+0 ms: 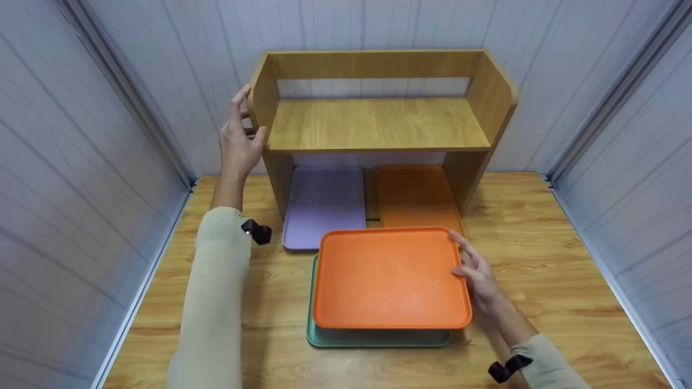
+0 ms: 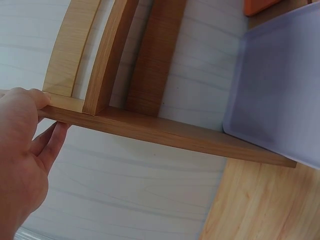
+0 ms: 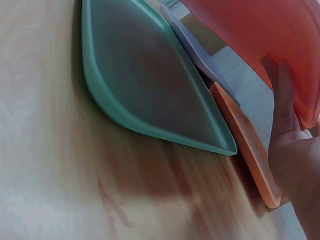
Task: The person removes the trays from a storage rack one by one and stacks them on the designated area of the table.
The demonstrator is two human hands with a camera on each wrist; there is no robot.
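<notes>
Orange tray [image 1: 389, 278] is up off the stack, lifted at its 3 o'clock edge by the right hand [image 1: 478, 275], fingers [image 3: 282, 95] held straight against its rim and underside, while it hovers over the green tray [image 1: 373, 337] lying flat on the desk [image 1: 551, 259]. It reads as the carrying step: a bright, shallow, round-cornered rectangle, plainly clear of the green one in the right wrist view. Over at 10 o'clock, the left hand [image 1: 240, 138] steadies the wooden shelf [image 1: 378, 121], thumb on the side panel's front edge, fingers [image 2: 50, 145] loosely straight behind it. Under the shelf lie a lilac tray [image 1: 323, 205] and a second orange one [image 1: 416, 197], side by side. Any move next calls for keeping the tray level and minding the low shelf board.
</notes>
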